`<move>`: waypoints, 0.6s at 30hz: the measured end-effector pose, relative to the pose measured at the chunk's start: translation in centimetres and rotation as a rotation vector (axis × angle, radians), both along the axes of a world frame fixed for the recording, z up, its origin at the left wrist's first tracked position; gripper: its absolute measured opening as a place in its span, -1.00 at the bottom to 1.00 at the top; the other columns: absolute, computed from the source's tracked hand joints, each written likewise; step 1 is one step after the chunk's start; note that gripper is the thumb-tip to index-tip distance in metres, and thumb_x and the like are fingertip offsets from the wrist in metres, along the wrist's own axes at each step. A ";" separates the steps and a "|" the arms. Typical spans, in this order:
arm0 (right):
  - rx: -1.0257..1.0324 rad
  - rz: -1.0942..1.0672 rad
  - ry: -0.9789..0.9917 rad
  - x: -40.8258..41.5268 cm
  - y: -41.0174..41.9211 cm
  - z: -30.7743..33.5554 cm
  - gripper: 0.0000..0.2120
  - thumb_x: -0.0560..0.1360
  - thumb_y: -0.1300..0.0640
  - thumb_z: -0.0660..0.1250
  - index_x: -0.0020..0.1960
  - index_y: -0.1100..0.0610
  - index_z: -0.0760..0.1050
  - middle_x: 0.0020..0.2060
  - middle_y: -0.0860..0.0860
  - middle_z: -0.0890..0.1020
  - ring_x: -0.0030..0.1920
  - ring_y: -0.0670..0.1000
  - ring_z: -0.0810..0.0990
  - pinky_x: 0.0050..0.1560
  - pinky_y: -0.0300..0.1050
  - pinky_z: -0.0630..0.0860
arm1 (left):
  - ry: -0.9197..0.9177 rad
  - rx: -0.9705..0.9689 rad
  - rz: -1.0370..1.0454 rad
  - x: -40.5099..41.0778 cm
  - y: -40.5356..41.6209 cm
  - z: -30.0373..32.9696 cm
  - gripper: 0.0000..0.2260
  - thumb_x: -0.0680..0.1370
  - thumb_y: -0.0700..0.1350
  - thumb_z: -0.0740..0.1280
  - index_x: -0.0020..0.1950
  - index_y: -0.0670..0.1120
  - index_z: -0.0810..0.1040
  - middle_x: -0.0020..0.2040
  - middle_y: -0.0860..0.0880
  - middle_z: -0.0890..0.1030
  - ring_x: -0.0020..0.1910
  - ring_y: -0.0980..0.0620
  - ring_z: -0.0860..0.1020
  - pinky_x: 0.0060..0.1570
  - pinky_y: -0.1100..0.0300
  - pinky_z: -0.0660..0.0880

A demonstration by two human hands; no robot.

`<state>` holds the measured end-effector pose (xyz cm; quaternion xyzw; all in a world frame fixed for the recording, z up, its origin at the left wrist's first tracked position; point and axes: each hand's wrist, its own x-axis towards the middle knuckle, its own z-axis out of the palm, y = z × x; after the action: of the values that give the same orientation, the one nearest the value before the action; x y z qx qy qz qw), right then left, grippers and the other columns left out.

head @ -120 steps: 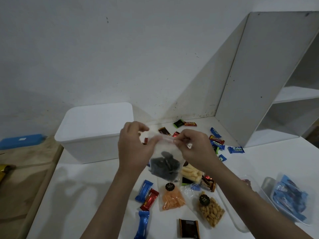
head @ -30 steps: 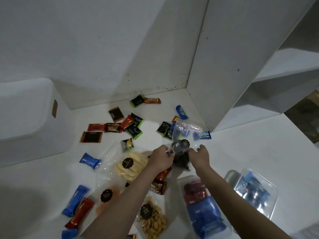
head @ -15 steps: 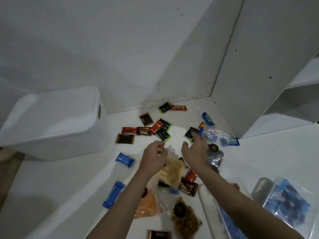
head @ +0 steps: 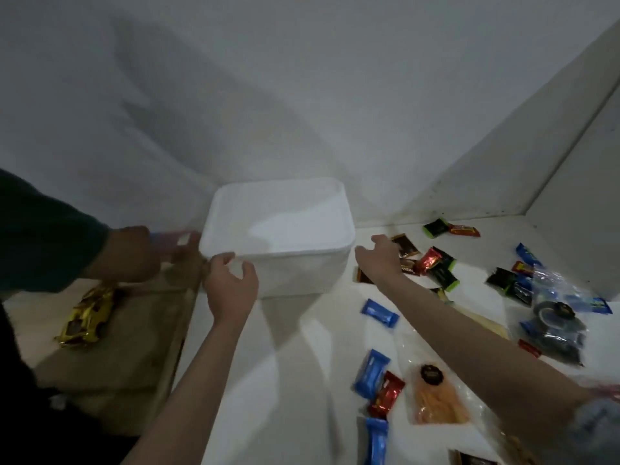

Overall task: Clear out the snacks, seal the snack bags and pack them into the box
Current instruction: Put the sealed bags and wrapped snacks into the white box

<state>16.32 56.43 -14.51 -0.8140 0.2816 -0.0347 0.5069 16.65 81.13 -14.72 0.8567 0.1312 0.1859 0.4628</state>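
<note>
The white lidded box stands on the white table, at its far left edge, against the wall. The lid is on.

The left hand is at the near left corner of the box, with fingers spread and loosely curved; it holds nothing, and contact with the box wall cannot be confirmed. The right hand is just beside the near right corner of the box, with fingers extended and relaxed, holding nothing. It is above a brown wrapped chocolate.

Loose wrapped candies lie on the table to the right of the box: red, black-and-green and blue wrappers. A blue candy lies alone between the 2 forearms. Near the bottom edge, a blue bar lies beside a red bar. A clear snack bag with orange contents lies right of these. A clear snack bag with dark contents lies at the far right.

To the left, a second person's hand, in a dark sleeve, reaches toward the box; it is blurred. A gold toy car rests on the brown surface beside the table.
</note>
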 end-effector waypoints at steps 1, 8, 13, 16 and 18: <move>-0.020 -0.012 0.033 1.1 0.8 0.5 -0.48 0.49 0.09 0.26 0.41 0.23 0.28 0.34 0.18 0.37 0.27 0.16 0.43 -0.03 -0.11 0.49 | 0.016 0.013 0.028 1.1 1.6 0.5 -0.68 0.50 -0.14 0.37 0.21 -0.24 0.47 0.18 -0.25 0.53 0.16 -0.20 0.50 0.10 0.07 0.44; -0.125 -0.091 0.208 7.9 3.5 3.0 -0.68 0.44 0.15 0.22 0.15 0.27 0.39 0.16 0.21 0.49 0.13 0.20 0.51 0.04 -0.01 0.52 | 0.427 0.188 0.089 10.0 4.9 2.7 -0.43 0.50 0.13 0.28 0.34 -0.23 0.33 0.32 -0.23 0.41 0.27 -0.25 0.42 0.17 -0.11 0.46; -0.067 -0.198 0.234 10.6 4.6 1.7 -0.71 0.43 0.05 0.20 0.01 0.25 0.44 0.08 0.19 0.54 0.04 0.20 0.53 0.10 0.07 0.54 | 0.481 0.082 0.041 13.0 5.4 0.8 -0.43 0.58 0.09 0.16 0.41 -0.31 0.29 0.35 -0.26 0.42 0.28 -0.27 0.44 0.25 -0.09 0.42; -0.218 -0.261 0.218 11.0 4.9 0.2 -0.53 0.47 -0.10 0.18 0.14 0.27 0.46 0.11 0.20 0.52 0.05 0.22 0.55 0.10 0.11 0.53 | 0.327 0.096 0.078 13.0 5.5 -0.5 -0.49 0.59 0.09 0.17 0.31 -0.32 0.39 0.24 -0.29 0.52 0.18 -0.28 0.52 0.11 -0.02 0.47; -0.278 -0.278 0.202 11.2 5.0 -0.3 -0.46 0.49 -0.17 0.17 0.18 0.29 0.43 0.13 0.23 0.49 0.06 0.23 0.54 0.08 0.12 0.53 | 0.242 0.109 0.085 12.9 5.6 -1.0 -0.51 0.61 0.08 0.17 0.29 -0.32 0.42 0.21 -0.29 0.54 0.16 -0.28 0.53 0.09 0.00 0.47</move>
<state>27.55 61.47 -14.81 -0.8288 0.4330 -0.0611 0.3492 29.57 86.77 -15.70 0.8905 0.2121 0.1077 0.3879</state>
